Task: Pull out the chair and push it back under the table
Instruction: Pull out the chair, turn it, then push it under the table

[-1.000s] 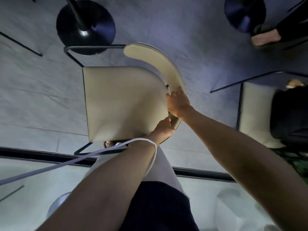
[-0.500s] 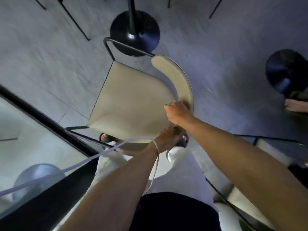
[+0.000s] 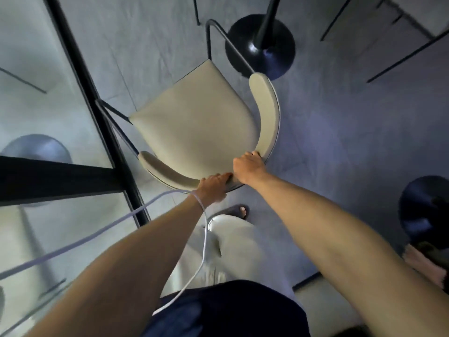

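- I see a grey floor (image 3: 352, 142) filling most of the view, with a glass-topped table (image 3: 43, 98) framed in black along the left.
- The cream chair (image 3: 194, 117) stands on the floor just right of the table's edge, its seat fully clear of the glass; only its dark metal frame on the left side reaches the table's black bar.
- A black round pedestal base (image 3: 261, 47) sits just beyond the chair's far corner; another one (image 3: 422, 210) shows at the right edge.
- My right hand (image 3: 247, 167) is clamped on the curved backrest near its middle, fingers curled over the top.
- My left hand (image 3: 213, 188) grips the same backrest just beside it, fingers wrapped over the padding.
- A white cable (image 3: 97, 235) crosses my left wrist.
- A sandalled foot (image 3: 235, 211) stands under the backrest.
- I can read no brand, label or writing anywhere.
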